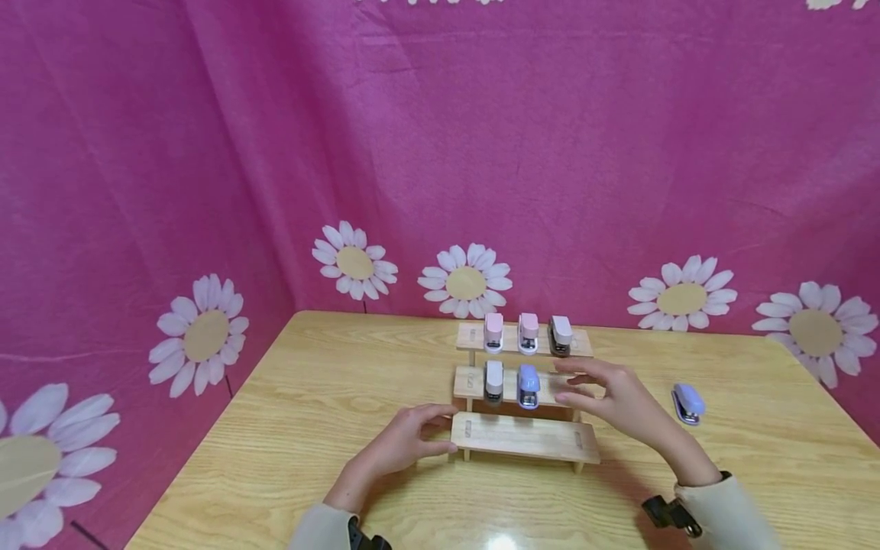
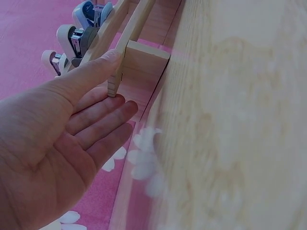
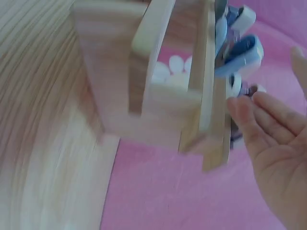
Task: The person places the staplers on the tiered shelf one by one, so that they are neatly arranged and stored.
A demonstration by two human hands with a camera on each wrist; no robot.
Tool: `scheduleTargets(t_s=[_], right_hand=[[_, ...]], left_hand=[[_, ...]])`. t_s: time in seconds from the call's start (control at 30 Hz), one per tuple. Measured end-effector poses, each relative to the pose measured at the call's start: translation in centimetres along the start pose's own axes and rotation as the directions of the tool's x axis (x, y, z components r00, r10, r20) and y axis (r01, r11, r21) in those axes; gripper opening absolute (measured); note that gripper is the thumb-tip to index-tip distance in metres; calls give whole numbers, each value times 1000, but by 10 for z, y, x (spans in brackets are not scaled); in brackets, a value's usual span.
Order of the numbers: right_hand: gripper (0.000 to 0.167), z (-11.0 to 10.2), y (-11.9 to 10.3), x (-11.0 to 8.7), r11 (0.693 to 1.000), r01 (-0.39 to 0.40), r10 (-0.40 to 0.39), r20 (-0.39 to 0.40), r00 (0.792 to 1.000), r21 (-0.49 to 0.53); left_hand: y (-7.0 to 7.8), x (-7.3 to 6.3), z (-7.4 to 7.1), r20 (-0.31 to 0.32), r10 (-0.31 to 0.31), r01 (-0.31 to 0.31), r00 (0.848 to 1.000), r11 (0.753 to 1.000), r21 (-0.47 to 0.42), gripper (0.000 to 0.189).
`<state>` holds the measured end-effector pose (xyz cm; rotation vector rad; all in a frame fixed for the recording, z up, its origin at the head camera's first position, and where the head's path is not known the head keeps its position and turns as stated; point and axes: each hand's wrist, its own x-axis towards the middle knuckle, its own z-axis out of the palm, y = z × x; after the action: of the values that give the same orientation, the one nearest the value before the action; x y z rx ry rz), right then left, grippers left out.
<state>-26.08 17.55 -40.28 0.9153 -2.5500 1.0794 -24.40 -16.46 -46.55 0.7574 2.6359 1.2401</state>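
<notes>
A three-tier wooden rack (image 1: 522,435) stands on the table. My left hand (image 1: 406,439) holds the left end of its lowest shelf; in the left wrist view the thumb lies against the board (image 2: 136,28) and the other fingers reach past its far side. At the right end of the middle shelf is my right hand (image 1: 615,397), fingers apart and nothing in them. Between the hands, a white stapler (image 1: 493,382) and a lavender stapler (image 1: 528,386) sit on that middle shelf. Two pink staplers, left (image 1: 493,332) and right (image 1: 528,333), share the top shelf with a white stapler (image 1: 560,334).
Another lavender stapler (image 1: 688,403) lies on the wooden table (image 1: 770,473), right of the right hand. Behind the table hangs a magenta cloth (image 1: 550,168) printed with white daisies. The lowest shelf carries no stapler.
</notes>
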Motion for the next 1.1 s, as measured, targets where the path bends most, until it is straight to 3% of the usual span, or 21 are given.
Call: scheduleTargets(t_s=[0.17, 0.33, 0.73, 1.1], right_hand=[[36, -18, 16, -16, 999, -38, 39, -44, 998, 33], [35, -37, 36, -32, 991, -124, 128, -77, 989, 56], [42, -70, 93, -64, 940, -339, 340, -155, 928, 36], [59, -87, 132, -84, 890, -455, 450, -119, 885, -22]], left_hand=[[2, 1, -1, 11, -30, 30, 999, 1000, -2, 55], [3, 1, -2, 17, -30, 30, 999, 999, -12, 56], [1, 1, -1, 10, -27, 27, 1000, 1000, 4, 55], [-1, 2, 0, 8, -42, 41, 999, 999, 8, 56]])
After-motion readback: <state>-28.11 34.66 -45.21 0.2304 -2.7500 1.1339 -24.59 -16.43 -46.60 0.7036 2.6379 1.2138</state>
